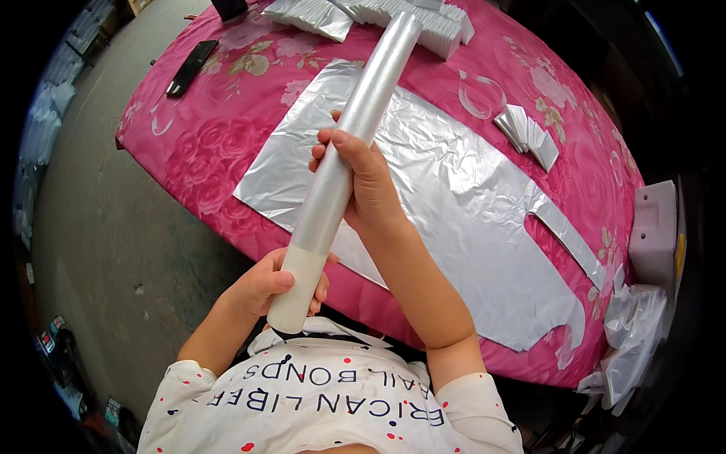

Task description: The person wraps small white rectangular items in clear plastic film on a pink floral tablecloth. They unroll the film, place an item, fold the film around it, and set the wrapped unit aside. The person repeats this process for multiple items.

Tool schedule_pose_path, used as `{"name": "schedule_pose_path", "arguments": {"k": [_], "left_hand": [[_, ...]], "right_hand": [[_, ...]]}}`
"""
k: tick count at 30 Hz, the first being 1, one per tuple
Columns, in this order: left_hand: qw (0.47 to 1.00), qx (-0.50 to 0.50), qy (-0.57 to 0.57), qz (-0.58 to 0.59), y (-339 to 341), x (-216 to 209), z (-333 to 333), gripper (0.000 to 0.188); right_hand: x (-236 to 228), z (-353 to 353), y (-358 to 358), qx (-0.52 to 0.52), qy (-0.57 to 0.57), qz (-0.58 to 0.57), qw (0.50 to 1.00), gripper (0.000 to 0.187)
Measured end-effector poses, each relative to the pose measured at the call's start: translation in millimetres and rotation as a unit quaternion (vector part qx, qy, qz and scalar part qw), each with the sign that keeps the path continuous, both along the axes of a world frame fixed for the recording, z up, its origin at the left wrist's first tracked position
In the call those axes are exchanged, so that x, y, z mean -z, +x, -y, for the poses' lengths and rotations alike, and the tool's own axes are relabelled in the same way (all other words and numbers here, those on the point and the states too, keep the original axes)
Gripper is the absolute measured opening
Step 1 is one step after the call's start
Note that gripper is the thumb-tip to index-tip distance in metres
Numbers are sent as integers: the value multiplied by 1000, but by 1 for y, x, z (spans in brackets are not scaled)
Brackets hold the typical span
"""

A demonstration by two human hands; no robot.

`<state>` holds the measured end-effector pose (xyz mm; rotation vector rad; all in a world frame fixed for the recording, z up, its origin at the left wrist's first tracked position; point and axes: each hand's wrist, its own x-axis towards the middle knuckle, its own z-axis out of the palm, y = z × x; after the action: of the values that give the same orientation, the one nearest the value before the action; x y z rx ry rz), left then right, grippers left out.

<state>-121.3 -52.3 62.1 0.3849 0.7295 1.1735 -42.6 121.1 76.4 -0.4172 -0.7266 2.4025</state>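
Note:
A long roll of translucent plastic film (323, 208) slants up and away from my body over the near side of the table. My left hand (266, 281) is closed round its near end, where the surface looks whiter. Farther along, near the middle, my right hand (369, 181) grips the same roll, thumb on top and fingertips showing on its left side. Beneath and beyond lies a large flat sheet of silvery plastic, shaped like a vest-style bag (469, 227), creased and shiny, with a strap-like handle at its right end.
The table has a pink floral cloth (204, 163). Folded white plastic stacks (442, 34) stand at the far edge, with a smaller folded bundle (527, 136) to the right. A black phone (192, 68) lies far left. A white plastic bin (653, 234) stands by the right edge.

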Motion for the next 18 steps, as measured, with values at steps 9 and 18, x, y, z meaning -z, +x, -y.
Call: {"name": "schedule_pose_path", "arguments": {"k": [9,18], "left_hand": [[975,8,-35,-221,51,-15,-40,52],[989,75,-59,-110,65,-17,-46,53]], "right_hand": [[-16,-13,58,104,98,73,987,58],[-2,6,86,83,22,27,996,60]]}}
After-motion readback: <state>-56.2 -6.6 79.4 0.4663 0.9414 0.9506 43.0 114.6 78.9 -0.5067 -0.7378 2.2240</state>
